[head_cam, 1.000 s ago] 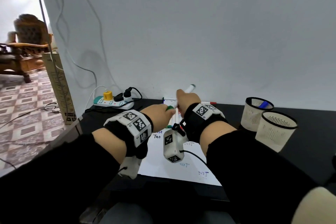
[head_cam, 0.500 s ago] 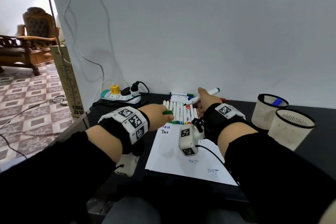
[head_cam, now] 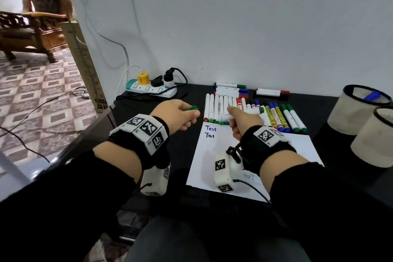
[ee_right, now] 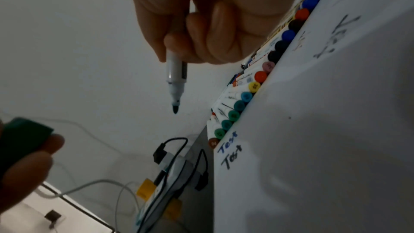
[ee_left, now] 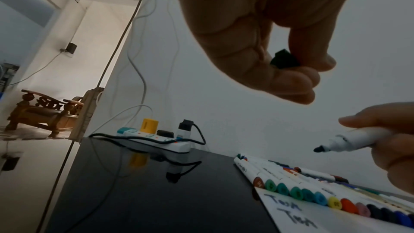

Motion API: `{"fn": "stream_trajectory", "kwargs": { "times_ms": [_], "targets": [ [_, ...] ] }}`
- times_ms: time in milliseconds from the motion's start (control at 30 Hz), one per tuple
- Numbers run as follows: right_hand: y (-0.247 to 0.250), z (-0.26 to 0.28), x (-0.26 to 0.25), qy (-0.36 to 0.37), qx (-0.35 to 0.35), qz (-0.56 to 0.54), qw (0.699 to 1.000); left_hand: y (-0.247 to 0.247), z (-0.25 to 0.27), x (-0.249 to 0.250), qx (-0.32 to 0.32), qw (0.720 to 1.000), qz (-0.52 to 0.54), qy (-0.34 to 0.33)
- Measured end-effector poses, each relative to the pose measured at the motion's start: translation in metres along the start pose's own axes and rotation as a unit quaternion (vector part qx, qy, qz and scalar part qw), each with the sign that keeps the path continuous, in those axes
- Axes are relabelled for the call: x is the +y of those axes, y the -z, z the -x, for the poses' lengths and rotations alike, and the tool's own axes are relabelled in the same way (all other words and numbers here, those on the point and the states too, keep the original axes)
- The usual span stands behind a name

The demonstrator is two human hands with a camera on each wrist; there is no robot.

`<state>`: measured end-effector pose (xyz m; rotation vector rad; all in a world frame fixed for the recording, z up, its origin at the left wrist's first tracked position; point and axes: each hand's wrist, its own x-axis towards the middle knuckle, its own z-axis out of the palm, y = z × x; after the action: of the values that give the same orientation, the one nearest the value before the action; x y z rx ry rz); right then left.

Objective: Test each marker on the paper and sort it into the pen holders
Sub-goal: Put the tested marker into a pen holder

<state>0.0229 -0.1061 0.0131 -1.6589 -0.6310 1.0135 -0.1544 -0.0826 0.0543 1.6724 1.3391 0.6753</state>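
Note:
My left hand (head_cam: 180, 117) pinches a green marker cap (head_cam: 190, 108) above the black desk, left of the paper; the cap (ee_left: 284, 59) shows between thumb and fingers. My right hand (head_cam: 242, 121) grips an uncapped white marker (ee_right: 175, 75) with a dark green tip (ee_left: 319, 148), held in the air above the paper's top left corner. The white paper (head_cam: 212, 168) carries two handwritten "Test" words (head_cam: 210, 132) and fainter marks lower down. A row of capped markers (head_cam: 221, 108) lies along the paper's far edge.
Two mesh pen holders stand at the right; the far one (head_cam: 353, 110) holds a blue marker, the near one (head_cam: 374, 140) is beside it. A white power strip (head_cam: 151, 89) with plugs and cables sits at the desk's back left. More markers (head_cam: 272, 92) lie by the wall.
My right hand has swung the marker down from pointing up at the wall to a writing grip above the paper. The left hand keeps the green cap. The head view has tilted downward.

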Motion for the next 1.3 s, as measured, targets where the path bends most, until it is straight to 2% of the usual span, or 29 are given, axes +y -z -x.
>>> {"fn": "stream_trajectory", "kwargs": {
  "times_ms": [300, 533, 1033, 1300],
  "targets": [
    [-0.01, -0.016, 0.023, 0.028, -0.024, 0.091, 0.995, -0.01, -0.019, -0.029, 0.009, 1.0, 0.014, 0.012],
    [-0.006, -0.024, 0.033, 0.091, -0.064, 0.162, 0.981, -0.013, -0.02, -0.032, 0.015, 1.0, 0.016, 0.003],
    [-0.004, -0.025, 0.042, 0.16, -0.107, 0.195, 0.962, -0.023, -0.023, -0.035, 0.0, 0.999, -0.042, -0.004],
    [-0.006, -0.031, 0.045, 0.155, -0.065, 0.17, 0.971, -0.025, -0.019, -0.038, -0.007, 1.0, 0.017, -0.004]
  ]
}}
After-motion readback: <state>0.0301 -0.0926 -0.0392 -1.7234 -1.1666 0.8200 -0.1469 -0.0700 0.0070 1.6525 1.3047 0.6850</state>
